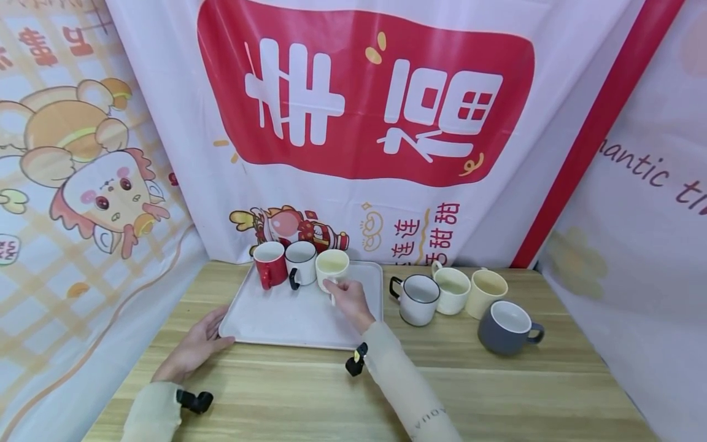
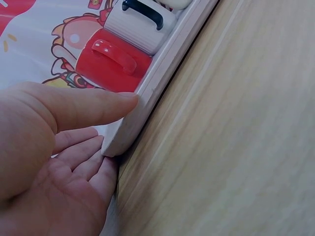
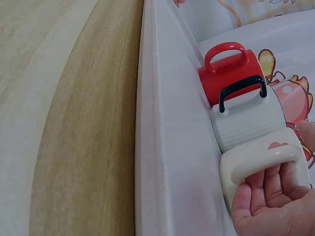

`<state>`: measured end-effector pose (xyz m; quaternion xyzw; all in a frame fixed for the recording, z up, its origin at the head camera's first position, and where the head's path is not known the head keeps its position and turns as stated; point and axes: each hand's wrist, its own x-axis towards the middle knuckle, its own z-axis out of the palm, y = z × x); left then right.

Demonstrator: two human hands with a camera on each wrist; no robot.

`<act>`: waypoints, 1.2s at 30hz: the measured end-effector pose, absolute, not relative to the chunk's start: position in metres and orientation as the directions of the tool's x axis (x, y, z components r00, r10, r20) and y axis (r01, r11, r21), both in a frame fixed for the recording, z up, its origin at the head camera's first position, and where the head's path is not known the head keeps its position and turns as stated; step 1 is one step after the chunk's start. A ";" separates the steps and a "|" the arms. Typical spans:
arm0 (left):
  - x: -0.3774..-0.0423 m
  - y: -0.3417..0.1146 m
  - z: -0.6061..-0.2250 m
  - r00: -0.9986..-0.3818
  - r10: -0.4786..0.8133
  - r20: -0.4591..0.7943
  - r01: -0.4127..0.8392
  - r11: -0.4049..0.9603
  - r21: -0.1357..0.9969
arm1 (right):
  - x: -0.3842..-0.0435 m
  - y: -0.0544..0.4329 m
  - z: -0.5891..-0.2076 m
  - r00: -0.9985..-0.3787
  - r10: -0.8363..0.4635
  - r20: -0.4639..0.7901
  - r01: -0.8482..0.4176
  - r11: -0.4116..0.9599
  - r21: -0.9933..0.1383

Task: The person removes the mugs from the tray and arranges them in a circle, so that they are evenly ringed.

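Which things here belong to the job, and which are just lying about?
Likely the job:
tray, touched by the left hand
cream mug, held by the right hand
red mug and black-handled mug on the tray
perhaps the four mugs beside it

Just around:
hanging banner
cartoon wall cloth

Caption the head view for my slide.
Left hand touching the tray, right hand holding a cream mug on it, beside a white mug.
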<state>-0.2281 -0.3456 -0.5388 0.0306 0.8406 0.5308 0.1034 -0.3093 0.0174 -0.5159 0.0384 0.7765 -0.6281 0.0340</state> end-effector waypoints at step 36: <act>-0.229 -0.348 -0.540 -0.978 0.179 -0.103 -0.018 0.423 0.906 | -0.214 0.136 -0.467 -0.956 -0.257 -0.139 0.092 0.184 -0.979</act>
